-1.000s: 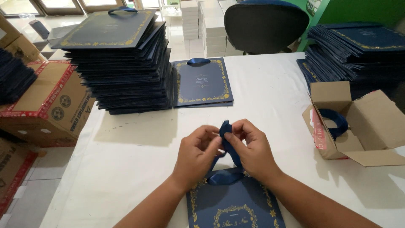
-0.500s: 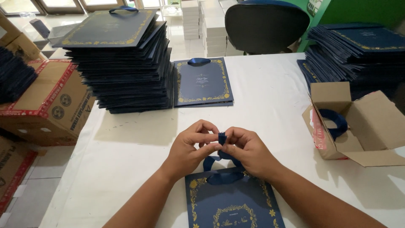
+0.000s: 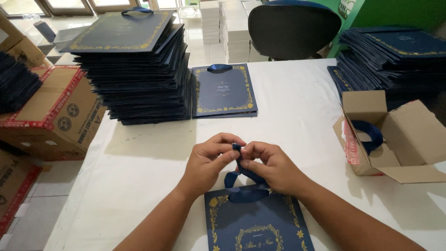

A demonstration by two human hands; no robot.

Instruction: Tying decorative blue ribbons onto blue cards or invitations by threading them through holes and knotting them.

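Head view shows us pinching a blue ribbon (image 3: 239, 172) between left hand (image 3: 209, 162) and right hand (image 3: 274, 167) above the navy paper bag (image 3: 255, 223) at the table's near edge, its handle half-tied, one finished bag (image 3: 224, 90) and a tall stack (image 3: 134, 69) lying beyond

On the table (image 3: 297, 107), a paper bag (image 3: 258, 223) lies at the near edge, its ribbon handle (image 3: 244, 179) between both hands. A tall bag stack (image 3: 134, 69) sits at the far left corner, a single bag (image 3: 224, 90) just right of it. An open cardboard box (image 3: 395, 137) stands at the right edge, another bag stack (image 3: 395, 56) behind it.
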